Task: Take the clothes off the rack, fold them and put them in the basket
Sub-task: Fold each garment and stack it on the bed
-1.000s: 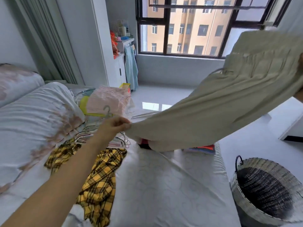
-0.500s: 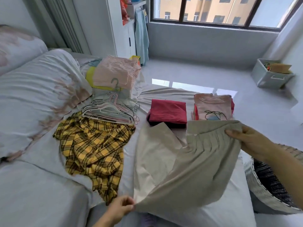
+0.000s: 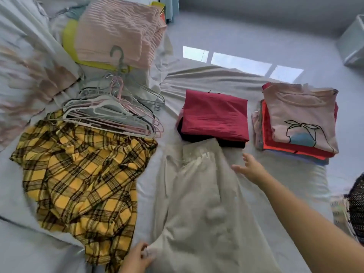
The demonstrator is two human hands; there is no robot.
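Bed (image 3: 285, 186), tiled floor at 12 o'clock | beige trousers (image 3: 197, 203) flat at centre | left hand (image 3: 136, 259) pinches hem at 6 | right hand (image 3: 249, 169) spread open at their 3 o'clock edge | basket (image 3: 356, 209) at 4

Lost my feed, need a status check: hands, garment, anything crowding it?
Left hand pinching beige trousers hem; right hand open beside waistband. Trousers flat on bed. Yellow plaid shirt alongside, red folded pile at waistband.

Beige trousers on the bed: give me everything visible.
The beige trousers lie lengthwise, unfolded and wrinkled, on the bed sheet; soft woven fabric, gathered waistband at the far end overlapping the dark red folded pile. The left hand pinches the near hem; the right hand, fingers spread, is at its right edge.
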